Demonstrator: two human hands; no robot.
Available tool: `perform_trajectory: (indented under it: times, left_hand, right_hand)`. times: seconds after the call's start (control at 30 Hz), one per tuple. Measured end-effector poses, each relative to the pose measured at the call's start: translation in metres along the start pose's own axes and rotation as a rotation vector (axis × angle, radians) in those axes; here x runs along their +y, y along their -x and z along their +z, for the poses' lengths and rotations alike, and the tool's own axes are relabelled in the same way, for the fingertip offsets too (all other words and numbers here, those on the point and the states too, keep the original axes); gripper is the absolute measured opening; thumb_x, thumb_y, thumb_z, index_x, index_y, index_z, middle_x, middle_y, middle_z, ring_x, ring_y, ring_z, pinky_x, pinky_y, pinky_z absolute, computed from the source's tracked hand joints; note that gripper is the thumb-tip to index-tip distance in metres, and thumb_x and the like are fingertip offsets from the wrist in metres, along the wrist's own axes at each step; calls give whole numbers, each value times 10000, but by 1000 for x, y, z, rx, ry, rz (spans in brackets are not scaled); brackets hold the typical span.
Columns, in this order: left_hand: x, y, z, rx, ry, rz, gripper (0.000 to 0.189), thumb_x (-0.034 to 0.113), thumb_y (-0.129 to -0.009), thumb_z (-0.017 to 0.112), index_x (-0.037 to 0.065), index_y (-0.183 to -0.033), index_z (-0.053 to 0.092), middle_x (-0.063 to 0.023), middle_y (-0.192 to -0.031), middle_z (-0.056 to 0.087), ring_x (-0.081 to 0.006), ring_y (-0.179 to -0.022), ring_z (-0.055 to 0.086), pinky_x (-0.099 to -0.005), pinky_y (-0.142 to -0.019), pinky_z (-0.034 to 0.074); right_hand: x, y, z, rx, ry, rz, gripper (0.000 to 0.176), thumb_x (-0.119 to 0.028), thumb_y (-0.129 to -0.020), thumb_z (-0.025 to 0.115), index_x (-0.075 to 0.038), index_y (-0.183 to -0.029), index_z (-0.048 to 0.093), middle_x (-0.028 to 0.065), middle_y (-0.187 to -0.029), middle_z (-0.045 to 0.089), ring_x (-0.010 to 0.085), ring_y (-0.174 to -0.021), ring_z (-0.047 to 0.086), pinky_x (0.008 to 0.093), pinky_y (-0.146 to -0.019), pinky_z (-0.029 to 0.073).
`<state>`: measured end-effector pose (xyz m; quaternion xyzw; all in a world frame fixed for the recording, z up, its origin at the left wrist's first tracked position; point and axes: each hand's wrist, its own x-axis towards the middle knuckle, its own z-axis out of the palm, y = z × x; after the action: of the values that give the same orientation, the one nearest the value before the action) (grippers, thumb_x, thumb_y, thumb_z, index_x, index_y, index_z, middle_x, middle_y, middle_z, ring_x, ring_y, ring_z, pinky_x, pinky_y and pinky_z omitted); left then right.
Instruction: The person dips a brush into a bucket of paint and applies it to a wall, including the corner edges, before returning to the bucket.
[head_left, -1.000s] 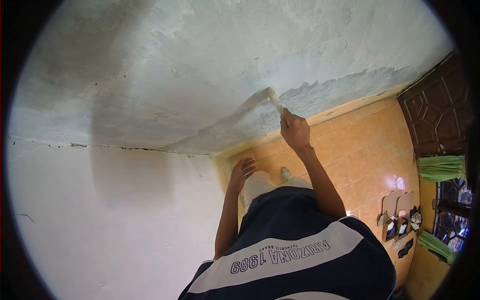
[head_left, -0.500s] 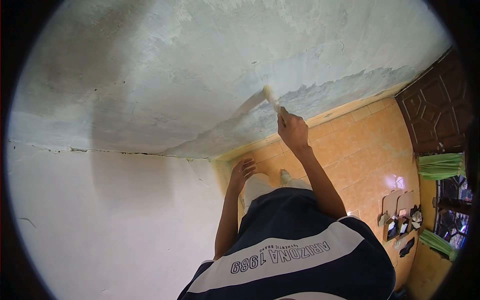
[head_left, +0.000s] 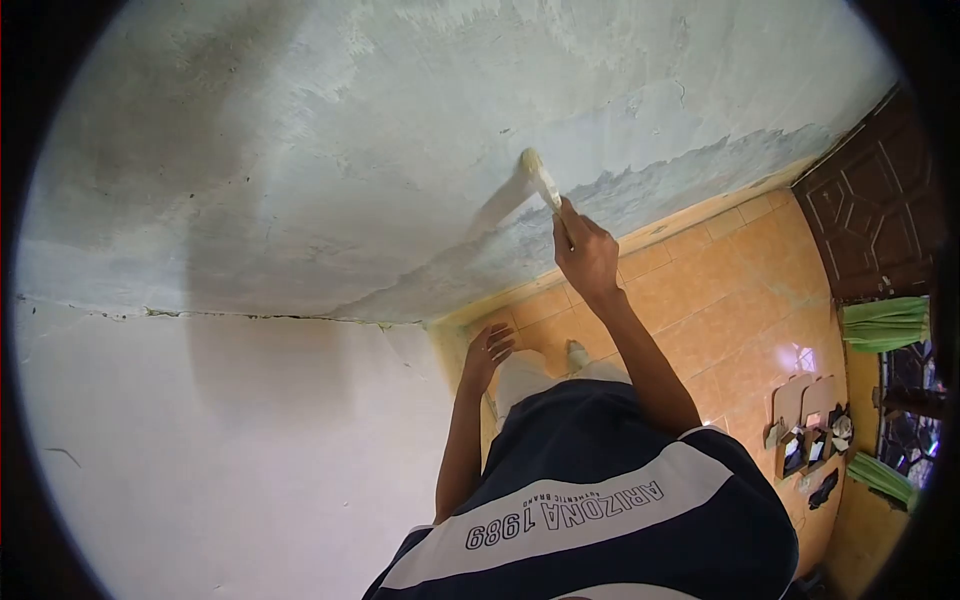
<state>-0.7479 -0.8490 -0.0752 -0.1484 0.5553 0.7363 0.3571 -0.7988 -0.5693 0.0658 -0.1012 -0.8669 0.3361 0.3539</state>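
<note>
We note a glossy orange tiled floor (head_left: 720, 320). Near its right edge lie flat cardboard pieces (head_left: 800, 398), with small dark packets (head_left: 806, 455) touching them; details too small to read.

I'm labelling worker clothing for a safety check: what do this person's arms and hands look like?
Both arms are bare from wrist to above the elbow. The right hand and left hand wear no gloves, and no watch shows at either wrist. The short sleeves belong to a dark navy shirt with a white band printed ARIZONA 1989.
</note>
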Motion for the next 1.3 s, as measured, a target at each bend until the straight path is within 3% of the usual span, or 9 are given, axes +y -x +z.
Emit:
perform_trajectory:
  times: [0.3,0.47,0.57,0.7,0.77,1.0,1.1,1.17,1.3]
  left_hand:
    - [-1,-3,-6,-14,-6,0,506,431,-1066,486,41,-1384,540,-126,-1363,602,-265,-1234,593,-410,-1082,454]
    - [-7,-5,-9,-7,2,1,495,436,-1079,439,52,-1365,563,-112,-1325,630,-242,-1168,611,-396,-1041,459]
    - [-3,-5,-6,-10,3,12,493,435,-1080,441,52,-1366,563,-109,-1322,632,-238,-1161,617,-391,-1033,460]
    - [2,-7,1,1,-26,20,491,434,-1084,435,51,-1364,563,-108,-1324,631,-237,-1164,615,-386,-1031,461]
    - [2,-5,0,3,-29,30,489,431,-1086,431,51,-1362,564,-108,-1323,631,-237,-1165,615,-385,-1030,462]
    - [-2,-2,-13,1,22,14,491,440,-1079,447,58,-1366,561,-102,-1335,625,-237,-1166,610,-391,-1043,461]
    - [-4,-5,-12,1,18,7,498,447,-1073,456,62,-1372,559,-101,-1344,620,-238,-1177,603,-393,-1045,459]
    - [-4,-6,-11,3,15,2,502,450,-1071,460,63,-1375,557,-101,-1347,618,-239,-1184,599,-393,-1046,458]
    - [0,-9,-4,-2,16,12,502,446,-1072,458,61,-1381,554,-104,-1342,619,-241,-1185,600,-393,-1048,457]
  right_hand:
    - [12,30,-14,-228,-38,158,194,-156,-956,632,-37,-1101,680,154,-662,665,366,-596,666,459,-536,509]
    - [-24,-3,-36,-188,-608,419,267,-229,-980,663,37,-996,681,85,-512,522,152,-435,495,337,-468,390]
    - [-11,-14,-19,-241,-557,431,299,-266,-1008,649,28,-983,696,-3,-523,504,55,-473,414,288,-454,334]
    - [29,7,16,-332,-426,426,318,-284,-1008,637,26,-977,696,15,-516,525,61,-465,456,285,-458,365]
    - [37,24,20,-415,-401,565,338,-293,-978,646,37,-958,714,117,-551,619,191,-465,587,377,-504,450]
    - [31,24,9,-386,-217,464,309,-260,-968,633,34,-952,729,179,-646,690,277,-583,712,410,-584,538]
    - [-12,-19,-22,-364,-428,547,294,-231,-976,620,42,-934,720,153,-643,693,228,-521,675,380,-542,521]
    - [-30,-34,-34,-385,-577,580,347,-270,-1025,602,57,-968,703,40,-575,629,80,-413,490,288,-433,399]
    - [-54,-39,-49,-342,-695,547,354,-280,-1043,587,51,-971,692,17,-551,584,59,-410,447,268,-419,357]
